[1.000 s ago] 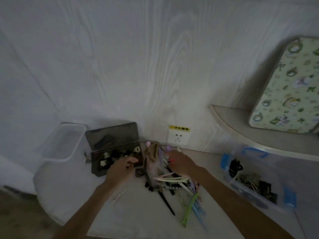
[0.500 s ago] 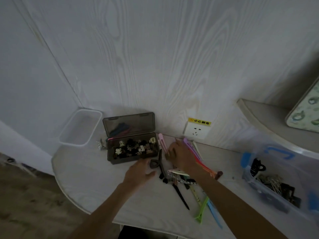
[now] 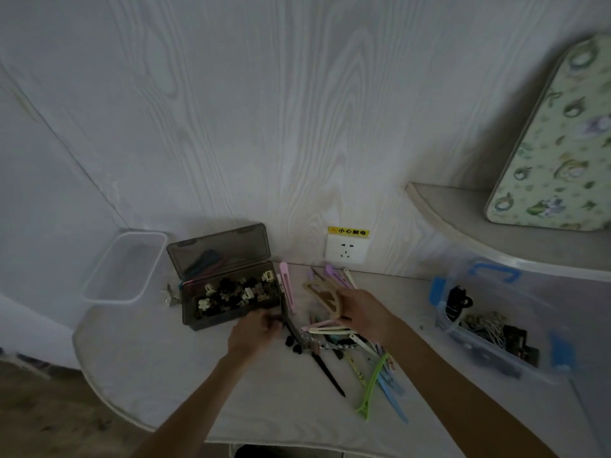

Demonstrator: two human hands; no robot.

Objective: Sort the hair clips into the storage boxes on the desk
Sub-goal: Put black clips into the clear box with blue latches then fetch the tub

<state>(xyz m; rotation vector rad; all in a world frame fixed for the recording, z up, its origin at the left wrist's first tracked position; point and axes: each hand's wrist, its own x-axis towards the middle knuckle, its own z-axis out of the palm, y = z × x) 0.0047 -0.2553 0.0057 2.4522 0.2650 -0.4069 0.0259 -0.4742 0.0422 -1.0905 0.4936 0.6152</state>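
Clear plastic, an open tub point(image 3: 124, 266) sits at the left of the frame against the wall, on the white desk point(image 3: 158, 375). Just right of it stands a smoky grey box point(image 3: 228, 302), lid tipped back, holding small black and cream claw clips point(image 3: 228, 294). The left hand point(image 3: 254, 332), at lower centre just beside the box's right front corner, has its fingers curled around a dark clip point(image 3: 287, 320); how tight the hold is cannot be told through the blur. A pink clip point(image 3: 287, 287) lies on the desk beside the box's right end. Right of that, the right hand point(image 3: 367, 314) is raised a little over the pile, thumb and fingers clamped on a beige clip point(image 3: 325, 297) that sticks out to the upper left. Under and below it the loose clips point(image 3: 350, 345) spread across the desk: cream, black, green and blue ones, the green point(image 3: 373, 385) and blue point(image 3: 391, 391) lowest. A wall socket point(image 3: 347, 249) sits above the pile. At the right edge a clear bin point(image 3: 496, 328) with blue latches holds dark clips and wire ones. Above it a shelf point(image 3: 463, 226) carries a floral board point(image 3: 558, 153).
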